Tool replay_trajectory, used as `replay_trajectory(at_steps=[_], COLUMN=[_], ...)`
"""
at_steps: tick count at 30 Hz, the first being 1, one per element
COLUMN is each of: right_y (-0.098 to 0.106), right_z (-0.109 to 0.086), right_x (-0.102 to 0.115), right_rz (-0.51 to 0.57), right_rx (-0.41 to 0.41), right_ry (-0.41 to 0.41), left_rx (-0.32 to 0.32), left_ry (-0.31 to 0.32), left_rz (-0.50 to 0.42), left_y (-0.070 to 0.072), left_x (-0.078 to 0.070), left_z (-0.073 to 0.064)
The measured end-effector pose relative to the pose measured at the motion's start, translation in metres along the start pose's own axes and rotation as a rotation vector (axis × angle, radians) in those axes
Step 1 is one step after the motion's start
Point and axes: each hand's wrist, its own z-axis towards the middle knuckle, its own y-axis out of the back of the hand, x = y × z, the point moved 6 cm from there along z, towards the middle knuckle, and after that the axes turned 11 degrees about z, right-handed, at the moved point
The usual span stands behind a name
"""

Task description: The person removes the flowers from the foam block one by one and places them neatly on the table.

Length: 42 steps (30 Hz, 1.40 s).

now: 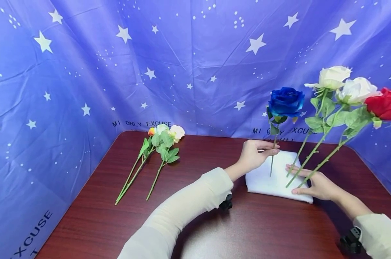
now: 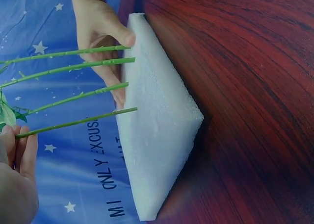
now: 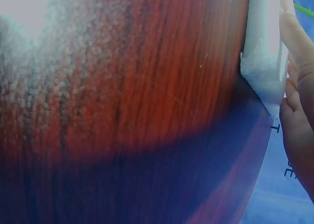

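My left hand (image 1: pixel 254 155) pinches the stem of a blue rose (image 1: pixel 286 102) between thumb and fingers. The rose is upright, and its lower stem end (image 2: pixel 128 110) meets the top of a white foam block (image 1: pixel 261 185). On the block's right side rests my right hand (image 1: pixel 323 185), its fingers extended along the top and side. Two white roses (image 1: pixel 334 77) and a red rose (image 1: pixel 386 104) stand in the foam by that hand, leaning to the right. Green stems (image 2: pixel 73 64) run side by side in the left wrist view.
Several more flowers (image 1: pixel 164 144), pale with one orange, lie on the left of the dark red wooden table (image 1: pixel 117 230). A blue curtain (image 1: pixel 189 54) with white stars hangs around the table's back and sides.
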Motion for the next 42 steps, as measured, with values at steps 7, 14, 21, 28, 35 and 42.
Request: replay_trajectory(at_steps=[7,14,21,28,35,42], right_y=[-0.001,-0.002,-0.001,-0.002,-0.002,-0.002], right_z=[-0.001,0.001,0.001,0.0,-0.001,0.001], right_x=[0.0,0.001,0.001,-0.001,0.0,0.0], right_rz=[0.006,0.006,0.005,0.004,0.017,0.006], right_rx=[0.01,0.019,0.024,0.02,0.013,0.008], right_ry=[-0.025,-0.02,-0.021,-0.017,-0.006,0.005], left_rx=[0.031,0.01,0.048,0.06,0.026,0.036], left_ry=[-0.018,-0.024,-0.058,-0.075,-0.026,-0.024], left_rz=[-0.006,0.012,-0.071,-0.118,-0.218,-0.205], left_y=[-0.001,0.003,0.003,0.002,0.002,0.003], left_x=[0.003,0.004,-0.004,-0.01,-0.001,-0.004], left_z=[0.0,-0.002,-0.005,-0.007,-0.007,-0.007])
